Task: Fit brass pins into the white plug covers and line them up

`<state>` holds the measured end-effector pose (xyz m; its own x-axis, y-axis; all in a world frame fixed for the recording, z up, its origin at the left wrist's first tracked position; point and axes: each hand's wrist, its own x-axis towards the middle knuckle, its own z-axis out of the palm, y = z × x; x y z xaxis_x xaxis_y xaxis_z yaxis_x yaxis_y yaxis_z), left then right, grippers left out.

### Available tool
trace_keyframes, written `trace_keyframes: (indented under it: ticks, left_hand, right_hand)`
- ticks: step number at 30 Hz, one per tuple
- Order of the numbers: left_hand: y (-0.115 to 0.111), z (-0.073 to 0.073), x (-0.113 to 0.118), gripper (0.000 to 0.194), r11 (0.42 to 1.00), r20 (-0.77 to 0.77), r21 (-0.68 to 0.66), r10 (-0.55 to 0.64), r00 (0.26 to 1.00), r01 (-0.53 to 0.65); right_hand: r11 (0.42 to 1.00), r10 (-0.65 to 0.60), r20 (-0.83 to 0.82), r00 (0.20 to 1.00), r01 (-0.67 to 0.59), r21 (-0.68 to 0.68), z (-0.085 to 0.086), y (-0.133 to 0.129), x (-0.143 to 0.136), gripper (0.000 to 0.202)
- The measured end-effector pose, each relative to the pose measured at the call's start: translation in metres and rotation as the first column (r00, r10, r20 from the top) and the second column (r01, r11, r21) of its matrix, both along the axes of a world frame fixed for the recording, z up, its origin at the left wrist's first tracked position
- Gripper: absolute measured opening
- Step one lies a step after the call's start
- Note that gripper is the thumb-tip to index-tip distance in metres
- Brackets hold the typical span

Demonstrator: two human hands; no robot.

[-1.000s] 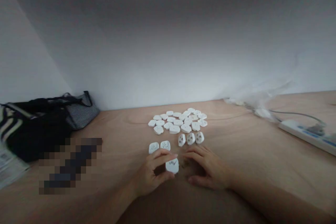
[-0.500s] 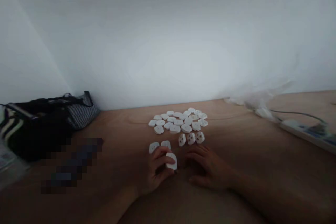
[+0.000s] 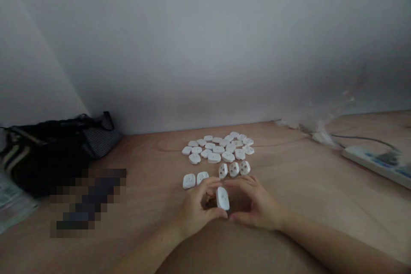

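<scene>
White socket piece (image 3: pixel 222 199) shifted rightward since earlier frame, turned, now between both hands. Left hand (image 3: pixel 195 205) clamped on it by thumb and fingers; right hand (image 3: pixel 261 203) curved close beside it, contact cannot be told. Work looks partway: held piece not set down, pair (image 3: pixel 189 181) and row of three (image 3: pixel 234 169) laid out, larger cluster (image 3: pixel 218 150) beyond, on wooden tabletop (image 3: pixel 144 180). Held piece rounded, upright, slightly tilted; face marks blurred, perhaps socket holes.
</scene>
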<state>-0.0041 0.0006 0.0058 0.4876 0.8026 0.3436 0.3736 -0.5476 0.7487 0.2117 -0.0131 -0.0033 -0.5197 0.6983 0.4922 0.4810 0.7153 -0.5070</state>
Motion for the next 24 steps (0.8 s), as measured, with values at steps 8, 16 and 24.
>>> trace_keyframes:
  ticks: [8, 16, 24]
  left_hand:
    - [-0.008, -0.008, 0.012, 0.066, 1.000, 0.037, -0.009, 0.026, 0.999, -0.026]
    - [-0.006, 0.006, 0.009, 0.010, 0.968, -0.125, 0.248, 0.078, 0.989, -0.045]
    - [-0.001, 0.005, 0.001, 0.017, 0.941, -0.251, 0.337, 0.135, 0.959, -0.044]
  right_hand:
    - [0.999, -0.042, -0.031, 0.999, 0.042, -0.004, -0.006, 0.000, -0.005, 0.068]
    - [0.996, -0.069, -0.049, 0.996, 0.067, -0.052, -0.009, 0.002, 0.000, 0.053]
    - [0.977, -0.181, -0.066, 0.981, 0.171, -0.128, -0.009, 0.001, 0.002, 0.050]
